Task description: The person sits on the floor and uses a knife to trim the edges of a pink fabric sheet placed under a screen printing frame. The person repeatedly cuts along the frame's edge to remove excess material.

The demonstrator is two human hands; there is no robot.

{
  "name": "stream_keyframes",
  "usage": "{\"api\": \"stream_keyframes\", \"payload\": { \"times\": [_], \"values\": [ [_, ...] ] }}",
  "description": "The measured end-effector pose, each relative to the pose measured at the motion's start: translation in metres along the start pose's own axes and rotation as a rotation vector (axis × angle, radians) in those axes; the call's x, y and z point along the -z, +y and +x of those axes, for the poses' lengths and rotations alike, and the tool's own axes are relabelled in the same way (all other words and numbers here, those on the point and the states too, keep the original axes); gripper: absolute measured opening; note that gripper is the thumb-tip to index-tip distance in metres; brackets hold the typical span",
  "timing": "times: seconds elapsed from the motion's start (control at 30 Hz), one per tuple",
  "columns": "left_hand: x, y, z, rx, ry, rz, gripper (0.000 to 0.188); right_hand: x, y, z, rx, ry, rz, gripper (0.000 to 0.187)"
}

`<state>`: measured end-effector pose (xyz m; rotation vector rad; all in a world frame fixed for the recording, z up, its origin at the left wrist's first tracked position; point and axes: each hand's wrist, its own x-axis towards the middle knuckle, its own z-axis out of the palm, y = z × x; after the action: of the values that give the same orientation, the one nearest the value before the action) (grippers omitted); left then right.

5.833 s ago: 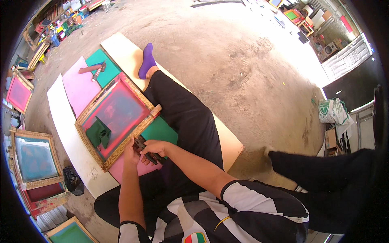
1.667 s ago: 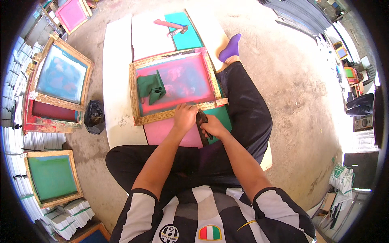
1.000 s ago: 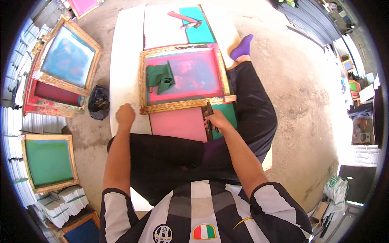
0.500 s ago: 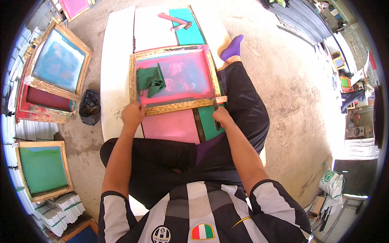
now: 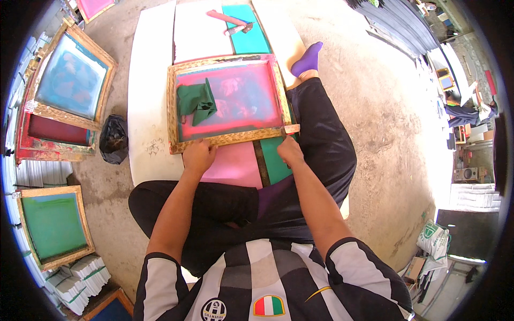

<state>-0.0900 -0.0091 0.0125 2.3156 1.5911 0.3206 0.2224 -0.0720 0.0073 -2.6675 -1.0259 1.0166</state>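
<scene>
A wooden screen-printing frame (image 5: pixel 235 136) with pink and blue mesh lies flat in front of me. On its left half rests a crumpled green cloth (image 5: pixel 196 101). The fingers of my left hand (image 5: pixel 199 155) touch the frame's near rail, left of the middle; whether they grip it cannot be made out. My right hand (image 5: pixel 290 151) is closed just below the near right corner, around a thin dark tool that it mostly hides. A short pale block (image 5: pixel 290 129) sits at that corner, close above the hand.
Under the frame is a board (image 5: pixel 150 107) with white, pink and teal panels. A hammer (image 5: pixel 235 24) lies at its far end. Other screen frames (image 5: pixel 75 75) lean at the left, near a black plastic bag (image 5: pixel 114 139). My outstretched leg (image 5: pixel 326 128) flanks the board's right side.
My left hand has slid right along the near rail from the left corner. My right hand stays by the right corner, its tool now less visible. The view has shifted slightly.
</scene>
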Motion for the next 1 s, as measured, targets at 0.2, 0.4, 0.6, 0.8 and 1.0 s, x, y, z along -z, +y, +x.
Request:
{"api": "stream_keyframes", "payload": {
  "times": [0.2,0.4,0.6,0.8,1.0],
  "values": [
    [0.004,0.01,0.002,-0.037,-0.015,0.038,0.029,-0.002,-0.009,-0.015,0.016,0.092,-0.076,0.034],
    [-0.019,0.019,0.014,-0.212,0.075,0.094,0.048,-0.013,-0.002,-0.012,0.043,0.122,-0.033,0.031],
    [-0.042,0.009,0.018,-0.23,0.025,0.124,0.042,-0.027,-0.003,-0.015,0.016,0.192,0.004,0.031],
    [-0.032,0.015,0.024,-0.187,-0.079,0.11,0.043,-0.034,-0.002,-0.016,0.008,0.238,0.05,0.028],
    [-0.022,0.02,0.028,-0.15,-0.122,0.138,0.047,-0.048,0.008,-0.023,0.132,0.244,-0.052,0.029]
  ]
}}
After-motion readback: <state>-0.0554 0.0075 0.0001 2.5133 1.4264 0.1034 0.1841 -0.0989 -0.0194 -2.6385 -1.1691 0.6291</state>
